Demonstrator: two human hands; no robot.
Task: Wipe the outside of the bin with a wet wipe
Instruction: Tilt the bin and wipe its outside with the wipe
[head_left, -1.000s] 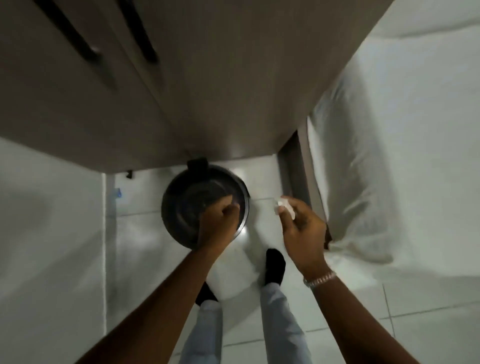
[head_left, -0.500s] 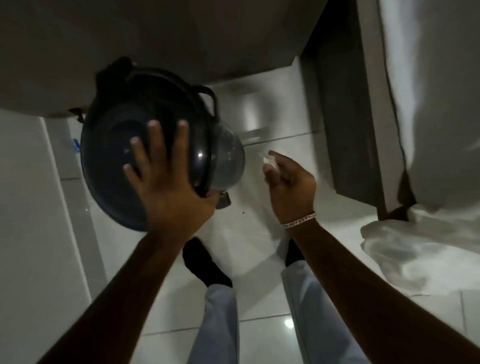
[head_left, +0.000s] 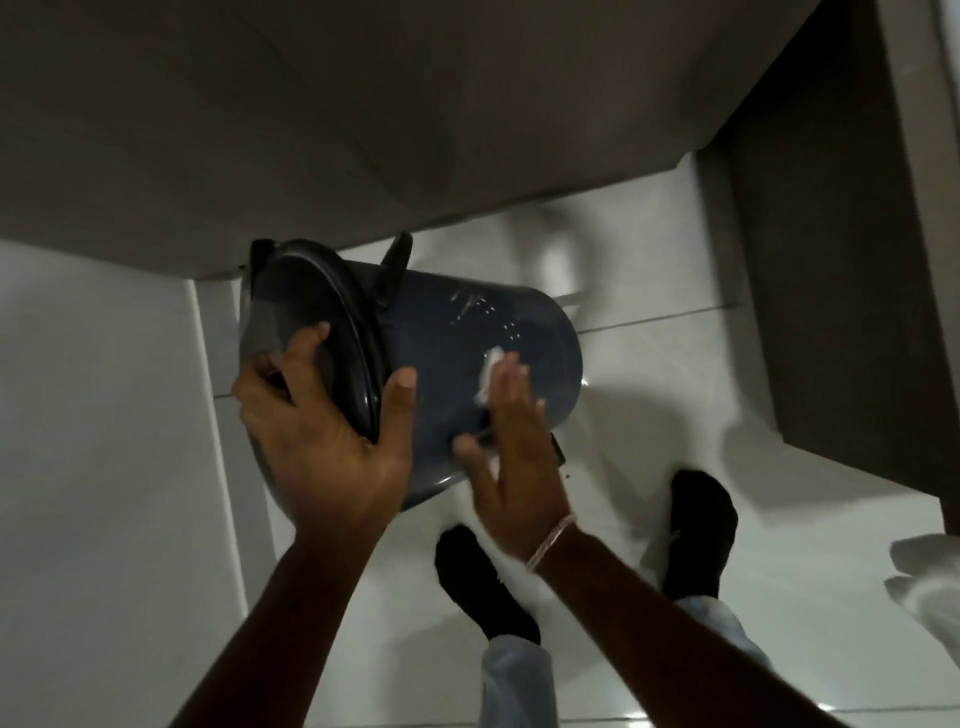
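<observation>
You had the dark bin (head_left: 441, 358) tipped on its side above the white tiled floor (head_left: 649, 364), lid end toward the left, base toward the right. Your left hand (head_left: 322, 441) clamped the lid rim (head_left: 358, 353) — fingers over the lid, thumb on the body. Your right hand (head_left: 511, 452) lay flat and spread on the bin's wall, pressing the white wet wipe (head_left: 488, 376) under its fingertips — pinned, not gripped. Your black-socked feet (head_left: 701, 530) stood just below.

Glossy white floor tiles (head_left: 649, 597), brown cabinet (head_left: 363, 114), black socks (head_left: 701, 525), bracelet (head_left: 551, 539).
</observation>
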